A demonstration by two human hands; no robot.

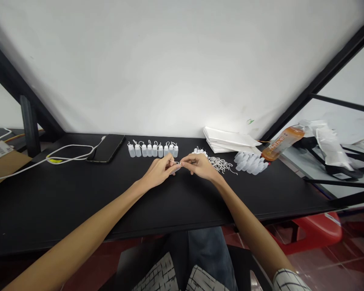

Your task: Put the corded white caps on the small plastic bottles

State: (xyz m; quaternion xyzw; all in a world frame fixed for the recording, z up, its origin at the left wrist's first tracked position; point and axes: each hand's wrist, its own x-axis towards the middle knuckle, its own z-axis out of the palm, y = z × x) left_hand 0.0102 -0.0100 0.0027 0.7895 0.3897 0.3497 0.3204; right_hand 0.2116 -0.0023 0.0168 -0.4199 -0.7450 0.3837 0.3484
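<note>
Gripping the bottle (176,169) in the left hand (159,171) and pinching its cord (176,162) in the right hand (201,165), over the table (157,206), in front of the bottle row (149,151). Best to brace the bottle without squeezing and guide the cord with small, gentle pulls.

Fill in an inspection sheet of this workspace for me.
Surface: black tabletop, matte.
Job's things: white strings piled; row of small bottles upright; translucent bottles lying at right.
Clutter: phone, white sheets, orange drink bottle.
Grippers: left hand holds a small bottle, right hand pinches its white string.
Cables: white cable, looped left of the phone.
Surroundings: white wall, red stool at right.
</note>
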